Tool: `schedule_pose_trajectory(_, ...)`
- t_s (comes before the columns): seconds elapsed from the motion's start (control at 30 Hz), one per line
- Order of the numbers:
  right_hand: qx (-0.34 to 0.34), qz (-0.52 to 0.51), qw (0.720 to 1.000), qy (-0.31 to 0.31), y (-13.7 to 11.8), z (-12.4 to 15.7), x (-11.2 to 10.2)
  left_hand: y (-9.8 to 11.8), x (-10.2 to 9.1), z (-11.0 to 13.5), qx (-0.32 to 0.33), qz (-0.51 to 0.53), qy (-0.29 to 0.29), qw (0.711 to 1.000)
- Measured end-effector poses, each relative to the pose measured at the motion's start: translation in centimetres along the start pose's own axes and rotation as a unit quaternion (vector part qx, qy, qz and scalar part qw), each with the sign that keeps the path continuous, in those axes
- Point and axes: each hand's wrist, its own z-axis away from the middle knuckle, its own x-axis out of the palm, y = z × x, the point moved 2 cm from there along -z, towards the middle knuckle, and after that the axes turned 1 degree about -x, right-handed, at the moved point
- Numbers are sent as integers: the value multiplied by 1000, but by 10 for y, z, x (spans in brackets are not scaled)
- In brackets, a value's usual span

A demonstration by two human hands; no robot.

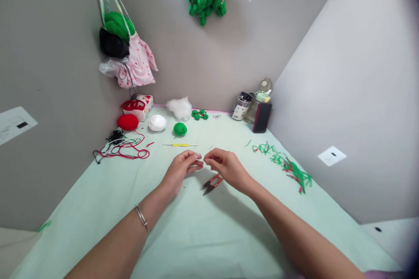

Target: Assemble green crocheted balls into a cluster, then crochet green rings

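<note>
My left hand and my right hand face each other over the middle of the table, fingertips almost meeting. Both are closed in a pinch; whatever sits between the fingers is too small to make out. Just under my right hand lies a pair of red-handled thread snips, its dark blades pointing toward me and partly covered by the hand. Beyond my hands rests a crochet hook with a yellow grip. Behind it are a green yarn ball and a white yarn ball.
At left are a red yarn ball, tangled yarn and a box. White stuffing and small green crocheted pieces lie at the back. Yarn scraps, a phone and a pen holder are at right.
</note>
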Motion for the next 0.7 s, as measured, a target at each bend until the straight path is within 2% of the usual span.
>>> schedule_pose_trajectory(0.07, -40, 86, 995, -11, 0, -18, 1, 0, -6, -3, -5, 57, 27, 998)
schedule_pose_trajectory(0.17, -87, 209, 974, 8, 1, -59, 9, 0, -13, -7, -7, 115, 59, 992)
schedule_pose_trajectory(0.3, -153, 287, 946, 10, -3, -116, 34, 1, -16, -10, 2, 146, 58, 988)
schedule_pose_trajectory(0.4, -194, 276, 941, -12, -4, -146, 55, 2, -14, -10, 3, 166, 40, 985)
schedule_pose_trajectory(0.5, -176, 243, 954, -10, 5, -161, 62, 2, -14, -10, -4, 180, 34, 983)
schedule_pose_trajectory(0.6, -129, 198, 971, 45, 20, -165, 50, 1, -12, -8, -8, 175, 32, 984)
schedule_pose_trajectory(0.7, -74, 125, 983, 115, 33, -164, 23, 0, -11, -7, -12, 161, 26, 987)
